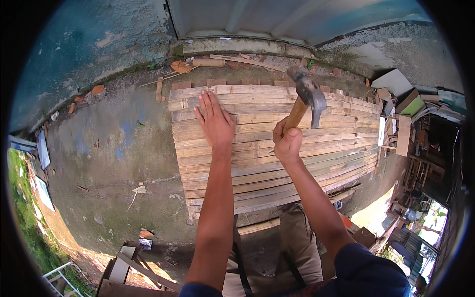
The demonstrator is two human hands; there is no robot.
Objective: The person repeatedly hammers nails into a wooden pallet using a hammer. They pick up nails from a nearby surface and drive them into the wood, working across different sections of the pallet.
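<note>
Several long bamboo slats lie side by side and form a flat panel (pixel 267 147) in front of me. My left hand (pixel 216 121) rests on the panel near its far left corner, palm down with the fingers stretched out. In my right hand (pixel 288 143) is a claw hammer, its wooden handle (pixel 296 115) wrapped by my fingers. The metal head of the hammer (pixel 309 93) is raised above the far part of the panel, slightly blurred. Short wooden ends (pixel 250 81) stick out from under the panel's far edge.
Concrete floor (pixel 123 143) spreads to the left. A weathered wall (pixel 94 39) and a pale door panel (pixel 277 17) stand at the far side. Boards and scrap pieces (pixel 403 133) are piled at the right. A bamboo piece (pixel 208 63) lies beyond the panel. Wooden furniture (pixel 121 265) stands at the near left.
</note>
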